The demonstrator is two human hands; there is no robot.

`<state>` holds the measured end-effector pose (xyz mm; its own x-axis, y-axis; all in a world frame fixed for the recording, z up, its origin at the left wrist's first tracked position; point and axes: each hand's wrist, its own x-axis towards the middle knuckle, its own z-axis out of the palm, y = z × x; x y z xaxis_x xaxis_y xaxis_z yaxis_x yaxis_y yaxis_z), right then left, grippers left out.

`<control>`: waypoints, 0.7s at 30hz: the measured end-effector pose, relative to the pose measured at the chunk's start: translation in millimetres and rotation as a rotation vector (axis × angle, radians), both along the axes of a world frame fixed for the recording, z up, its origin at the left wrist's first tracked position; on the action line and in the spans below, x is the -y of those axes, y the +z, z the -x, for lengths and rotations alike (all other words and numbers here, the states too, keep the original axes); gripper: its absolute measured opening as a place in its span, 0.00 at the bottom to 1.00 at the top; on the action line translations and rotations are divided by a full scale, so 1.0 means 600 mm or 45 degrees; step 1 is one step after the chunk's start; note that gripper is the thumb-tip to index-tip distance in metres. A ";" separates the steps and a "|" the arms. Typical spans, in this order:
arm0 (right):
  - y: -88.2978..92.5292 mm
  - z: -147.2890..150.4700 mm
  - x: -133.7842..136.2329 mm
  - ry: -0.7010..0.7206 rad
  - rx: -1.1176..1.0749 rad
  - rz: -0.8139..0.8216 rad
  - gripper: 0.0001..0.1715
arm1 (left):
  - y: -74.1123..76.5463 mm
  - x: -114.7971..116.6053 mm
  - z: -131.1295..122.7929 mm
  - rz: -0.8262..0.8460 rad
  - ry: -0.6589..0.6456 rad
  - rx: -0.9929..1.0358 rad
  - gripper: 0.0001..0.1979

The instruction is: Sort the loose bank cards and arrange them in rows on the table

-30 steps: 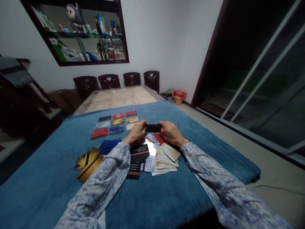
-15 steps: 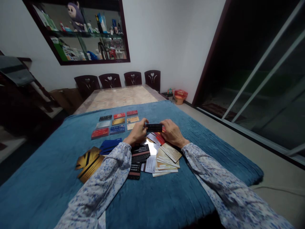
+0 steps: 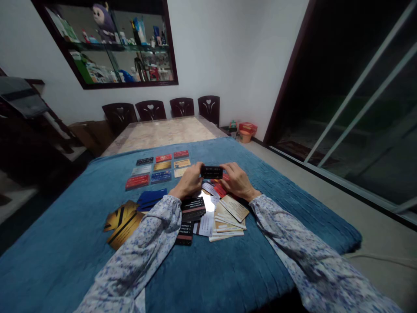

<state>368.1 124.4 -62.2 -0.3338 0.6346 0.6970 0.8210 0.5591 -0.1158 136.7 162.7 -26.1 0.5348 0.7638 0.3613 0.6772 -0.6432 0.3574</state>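
Note:
Between my two hands is a black card [image 3: 211,172], held by its short ends a little above the table; whether more cards lie behind it I cannot tell. My left hand [image 3: 188,181] pinches its left end, and my right hand [image 3: 238,181] grips the right end. Red cards [image 3: 220,189] lie just below, partly hidden by the right hand. Nearer to me are loose piles: black cards with a brown stripe [image 3: 193,209], white cards [image 3: 204,225] under a bright glare, and fanned cream-gold cards [image 3: 228,219]. By my left forearm lie blue cards [image 3: 151,199] and gold cards [image 3: 125,226].
Beyond my left hand, several small card stacks stand in rows, among them a red stack [image 3: 137,181] and a dark blue stack [image 3: 160,176]. A blue cloth [image 3: 241,269] covers the near table. Chairs [image 3: 182,107] stand at the far end.
The black card has tilted up, so more of its face shows. Both hands have stayed nearly in place, still holding its ends.

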 end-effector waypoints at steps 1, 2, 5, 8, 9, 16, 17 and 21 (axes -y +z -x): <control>0.000 -0.001 -0.001 0.008 -0.003 -0.026 0.23 | -0.001 -0.001 0.000 -0.021 -0.009 -0.020 0.23; 0.000 -0.002 -0.001 0.015 -0.005 -0.052 0.23 | -0.001 -0.002 0.000 -0.039 -0.021 -0.041 0.23; -0.002 -0.005 -0.003 0.029 -0.002 -0.098 0.23 | -0.005 -0.006 0.001 -0.087 -0.051 -0.087 0.24; -0.004 -0.007 -0.004 0.029 0.001 -0.087 0.24 | -0.010 -0.011 0.000 -0.145 -0.049 -0.121 0.24; -0.004 -0.007 -0.004 0.030 0.002 -0.077 0.24 | -0.011 -0.011 0.000 -0.163 -0.041 -0.139 0.23; 0.002 -0.009 -0.001 0.048 0.057 -0.045 0.25 | 0.000 0.004 -0.002 -0.229 0.002 -0.291 0.19; 0.002 -0.009 -0.001 0.051 0.069 -0.044 0.25 | 0.003 0.007 -0.002 -0.237 -0.002 -0.292 0.18; 0.004 -0.008 -0.003 0.068 0.110 -0.035 0.24 | 0.006 0.012 -0.002 -0.263 -0.022 -0.301 0.19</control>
<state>372.8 125.9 -59.7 -0.4260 0.5955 0.6811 0.7964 0.6041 -0.0300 137.9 155.4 -22.4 0.6348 0.6774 0.3717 0.7144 -0.6978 0.0517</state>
